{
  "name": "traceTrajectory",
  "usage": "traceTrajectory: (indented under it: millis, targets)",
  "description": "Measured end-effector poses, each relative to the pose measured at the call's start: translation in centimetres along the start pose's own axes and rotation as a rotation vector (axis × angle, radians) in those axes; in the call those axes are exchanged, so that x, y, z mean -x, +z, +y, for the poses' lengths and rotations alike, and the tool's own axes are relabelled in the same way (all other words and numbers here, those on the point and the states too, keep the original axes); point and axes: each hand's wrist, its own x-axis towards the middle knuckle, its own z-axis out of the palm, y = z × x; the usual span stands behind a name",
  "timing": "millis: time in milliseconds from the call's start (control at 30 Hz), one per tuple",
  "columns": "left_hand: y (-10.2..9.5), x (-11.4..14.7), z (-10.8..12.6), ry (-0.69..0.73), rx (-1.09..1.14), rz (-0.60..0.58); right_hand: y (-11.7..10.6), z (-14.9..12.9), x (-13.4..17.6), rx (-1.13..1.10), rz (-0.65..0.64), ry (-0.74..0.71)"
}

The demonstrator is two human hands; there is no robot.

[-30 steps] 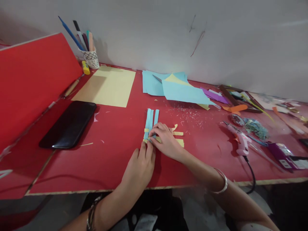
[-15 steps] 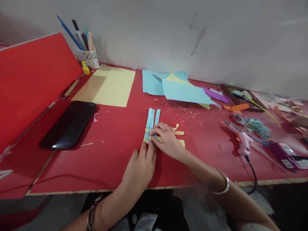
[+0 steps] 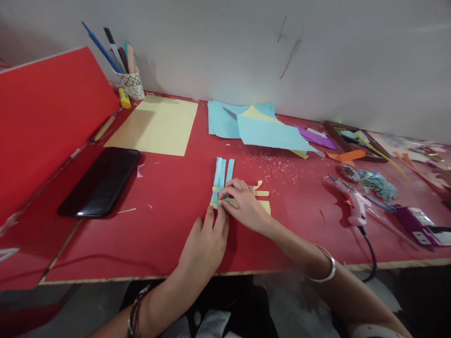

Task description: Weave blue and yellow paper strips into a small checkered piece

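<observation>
Left hand [image 3: 204, 241] lay nearest, fingers together, slightly bent, tips down on near ends of blue strips [image 3: 221, 173]. Right hand [image 3: 246, 209] just beside, thumb and forefinger curled almost together over crossing with yellow strips [image 3: 261, 193]; whether either hand pinched paper, couldn't tell from my spot. Blue ends ran beyond fingers, yellow ends rightward. Phone [image 3: 100, 183] lay well left of fingers, blue sheets [image 3: 271, 131] farther beyond.
</observation>
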Motion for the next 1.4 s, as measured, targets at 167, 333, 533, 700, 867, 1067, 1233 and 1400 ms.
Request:
traceTrajectory:
  millis: [167,333,533,700,867,1067,1233,1400]
  targets:
    - [-0.05,-0.05,-0.14,-0.020,0.042,-0.026,0.05,0.24,0.05,0.026,0.026,0.001]
    - [-0.14,0.02,-0.16,-0.046,0.009,0.015,-0.22,0.27,-0.01,0.070,0.018,0.007]
    - [-0.19,-0.02,-0.08,-0.050,0.049,-0.036,-0.33,0.21,-0.06,0.078,0.007,0.003]
    - [-0.15,0.00,-0.08,-0.040,0.010,-0.018,-0.26,0.26,-0.06,0.072,0.001,-0.003]
    - [-0.14,-0.01,-0.09,-0.043,0.043,-0.040,-0.20,0.28,-0.03,0.081,-0.001,-0.011]
    - [-0.09,-0.04,-0.05,-0.035,0.006,-0.009,-0.24,0.31,0.07,0.080,-0.005,-0.017]
    - [-0.25,-0.07,-0.04,-0.039,0.007,-0.031,-0.21,0.42,0.09,0.067,-0.001,-0.021]
    - [-0.33,-0.14,-0.11,-0.040,0.046,-0.072,-0.16,0.40,0.17,0.055,0.001,-0.030]
